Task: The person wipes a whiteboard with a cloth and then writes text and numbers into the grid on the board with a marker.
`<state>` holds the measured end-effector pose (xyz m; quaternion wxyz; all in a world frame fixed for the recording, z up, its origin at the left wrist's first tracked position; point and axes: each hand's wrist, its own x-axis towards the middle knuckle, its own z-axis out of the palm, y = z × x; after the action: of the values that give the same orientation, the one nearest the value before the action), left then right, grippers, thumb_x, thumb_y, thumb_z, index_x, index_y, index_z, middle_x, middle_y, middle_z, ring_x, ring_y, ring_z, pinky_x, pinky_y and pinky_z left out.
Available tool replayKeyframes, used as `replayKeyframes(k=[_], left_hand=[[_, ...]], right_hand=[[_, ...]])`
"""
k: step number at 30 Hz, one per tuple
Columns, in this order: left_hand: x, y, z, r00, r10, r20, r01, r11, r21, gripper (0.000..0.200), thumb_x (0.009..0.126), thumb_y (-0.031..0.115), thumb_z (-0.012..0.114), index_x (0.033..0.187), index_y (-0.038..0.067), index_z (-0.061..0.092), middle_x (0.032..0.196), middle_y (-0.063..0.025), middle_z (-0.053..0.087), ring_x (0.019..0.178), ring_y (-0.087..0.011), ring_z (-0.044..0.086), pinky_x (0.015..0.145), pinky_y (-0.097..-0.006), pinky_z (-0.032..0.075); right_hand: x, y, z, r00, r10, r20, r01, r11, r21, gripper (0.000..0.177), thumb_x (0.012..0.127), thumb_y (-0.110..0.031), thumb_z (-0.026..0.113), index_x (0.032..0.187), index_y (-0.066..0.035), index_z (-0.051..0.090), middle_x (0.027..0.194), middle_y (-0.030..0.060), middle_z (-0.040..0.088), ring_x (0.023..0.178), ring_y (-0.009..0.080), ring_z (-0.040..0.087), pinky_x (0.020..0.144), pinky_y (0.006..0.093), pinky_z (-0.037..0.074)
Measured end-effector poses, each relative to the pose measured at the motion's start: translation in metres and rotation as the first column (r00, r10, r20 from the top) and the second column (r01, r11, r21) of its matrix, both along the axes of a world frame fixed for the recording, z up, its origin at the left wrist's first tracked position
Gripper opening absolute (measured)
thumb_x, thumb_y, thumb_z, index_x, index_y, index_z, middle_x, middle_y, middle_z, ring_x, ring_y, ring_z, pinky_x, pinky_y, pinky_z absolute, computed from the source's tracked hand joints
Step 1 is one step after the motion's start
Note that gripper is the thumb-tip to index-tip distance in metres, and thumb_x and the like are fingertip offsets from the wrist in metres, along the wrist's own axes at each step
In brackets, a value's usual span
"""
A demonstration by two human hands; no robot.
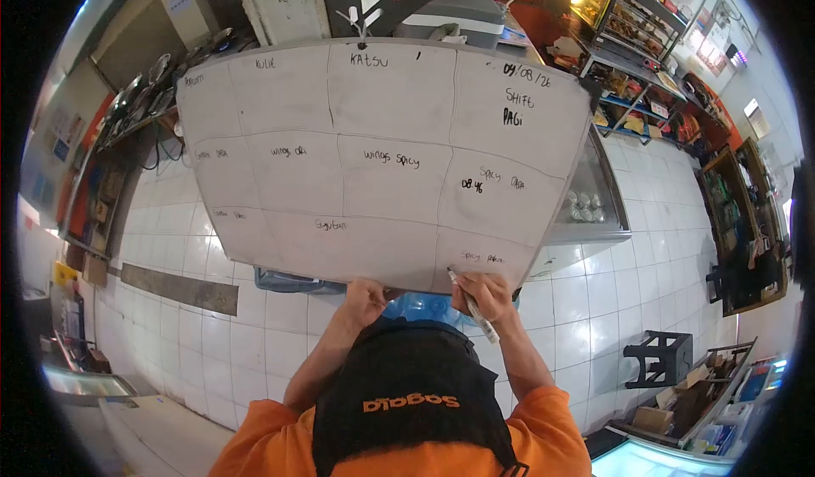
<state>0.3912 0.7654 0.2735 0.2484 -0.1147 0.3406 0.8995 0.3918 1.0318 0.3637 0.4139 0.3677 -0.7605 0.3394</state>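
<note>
Now whiteboard [382, 154] above white-tiled floor [594, 307]; right fingers [484, 293] clamp marker [475, 311], left fingers [367, 292] grip board edge

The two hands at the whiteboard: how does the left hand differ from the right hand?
The right hand holds a marker with its tip against the board; the left hand holds no pen. The left hand is closed on the lower edge of the whiteboard near its middle; the right hand sits nearer the corner, under a cell with faint writing. Both are at the same lower edge, close together.
</note>
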Motion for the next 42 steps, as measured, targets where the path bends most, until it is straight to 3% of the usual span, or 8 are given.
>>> replayKeyframes(k=[5, 17, 20, 23, 26, 32, 35, 42], left_hand=[[-0.001, -0.008, -0.021, 1.000, 0.006, 0.001, -0.006, 1.000, 0.029, 0.054, 0.059, -0.009, 0.048, 0.112, -0.010, 0.058, 0.120, -0.0203, 0.062, 0.114, -0.0353, 0.060, 0.098, -0.0459, 0.053], [0.000, 0.002, 0.024, 0.997, 0.054, 0.054, -0.051, 0.998, -0.048, 0.051, 0.055, -0.009, 0.047, 0.105, -0.015, 0.058, 0.116, -0.0204, 0.062, 0.112, -0.0365, 0.061, 0.097, -0.0447, 0.054], [-0.002, -0.004, 0.005, 0.998, 0.024, 0.059, -0.023, 1.000, -0.017, 0.051, 0.054, -0.009, 0.046, 0.103, -0.014, 0.057, 0.114, -0.0198, 0.063, 0.113, -0.0360, 0.061, 0.096, -0.0448, 0.055], [0.000, -0.001, 0.024, 0.997, 0.038, 0.073, -0.032, 0.995, -0.091, 0.053, 0.053, -0.008, 0.046, 0.105, -0.013, 0.057, 0.114, -0.0197, 0.063, 0.113, -0.0356, 0.061, 0.096, -0.0444, 0.055], [-0.001, -0.003, 0.017, 0.999, 0.024, 0.041, -0.024, 1.000, -0.012, 0.054, 0.054, -0.008, 0.045, 0.107, -0.012, 0.057, 0.115, -0.0200, 0.062, 0.112, -0.0357, 0.062, 0.096, -0.0443, 0.056], [0.003, -0.002, 0.019, 0.999, 0.038, 0.023, -0.036, 0.997, -0.068, 0.057, 0.056, -0.007, 0.045, 0.111, -0.019, 0.053, 0.116, -0.0243, 0.060, 0.110, -0.0362, 0.061, 0.097, -0.0427, 0.053], [0.003, -0.007, 0.002, 1.000, 0.006, 0.003, -0.006, 0.999, -0.042, 0.048, 0.058, -0.005, 0.045, 0.103, -0.009, 0.060, 0.115, -0.0190, 0.063, 0.109, -0.0332, 0.063, 0.093, -0.0445, 0.057], [0.004, -0.005, 0.012, 1.000, -0.002, -0.002, 0.002, 1.000, -0.016, 0.045, 0.056, -0.005, 0.047, 0.099, -0.008, 0.060, 0.111, -0.0174, 0.065, 0.105, -0.0319, 0.065, 0.089, -0.0427, 0.057]], right_hand=[[-0.004, -0.001, -0.007, 1.000, -0.016, -0.004, 0.016, 1.000, -0.006, 0.019, 0.071, 0.009, 0.070, 0.085, 0.003, 0.060, 0.070, 0.0110, 0.066, 0.058, 0.0207, 0.068, 0.054, 0.0301, 0.058], [-0.002, -0.005, -0.005, 0.997, -0.052, 0.058, 0.056, 0.996, -0.076, 0.014, 0.073, 0.007, 0.068, 0.083, 0.000, 0.060, 0.067, 0.0096, 0.066, 0.054, 0.0197, 0.066, 0.050, 0.0292, 0.054], [0.000, -0.004, -0.011, 0.995, -0.083, 0.059, 0.086, 0.994, -0.064, 0.014, 0.073, 0.006, 0.068, 0.081, -0.002, 0.059, 0.067, 0.0092, 0.066, 0.053, 0.0192, 0.065, 0.050, 0.0291, 0.053], [-0.001, -0.006, -0.009, 0.996, -0.086, 0.033, 0.088, 0.993, -0.075, 0.013, 0.073, 0.008, 0.067, 0.080, -0.001, 0.059, 0.068, 0.0102, 0.066, 0.054, 0.0193, 0.066, 0.049, 0.0294, 0.054], [-0.003, -0.011, -0.004, 0.993, -0.120, -0.005, 0.119, 0.987, -0.109, 0.013, 0.074, 0.009, 0.065, 0.076, -0.001, 0.057, 0.067, 0.0098, 0.065, 0.054, 0.0187, 0.066, 0.048, 0.0293, 0.054], [0.003, -0.007, -0.009, 0.993, -0.112, 0.028, 0.115, 0.986, -0.123, 0.016, 0.076, 0.008, 0.064, 0.070, -0.003, 0.054, 0.064, 0.0091, 0.064, 0.054, 0.0184, 0.066, 0.049, 0.0283, 0.053], [0.008, -0.006, -0.004, 0.989, -0.135, 0.053, 0.140, 0.984, -0.108, 0.017, 0.076, 0.007, 0.064, 0.070, -0.004, 0.053, 0.062, 0.0089, 0.063, 0.053, 0.0185, 0.065, 0.049, 0.0279, 0.052], [0.003, -0.003, -0.019, 0.985, -0.175, 0.005, 0.173, 0.969, -0.175, 0.014, 0.074, 0.002, 0.068, 0.075, -0.006, 0.056, 0.065, 0.0076, 0.067, 0.049, 0.0200, 0.063, 0.051, 0.0285, 0.051]])
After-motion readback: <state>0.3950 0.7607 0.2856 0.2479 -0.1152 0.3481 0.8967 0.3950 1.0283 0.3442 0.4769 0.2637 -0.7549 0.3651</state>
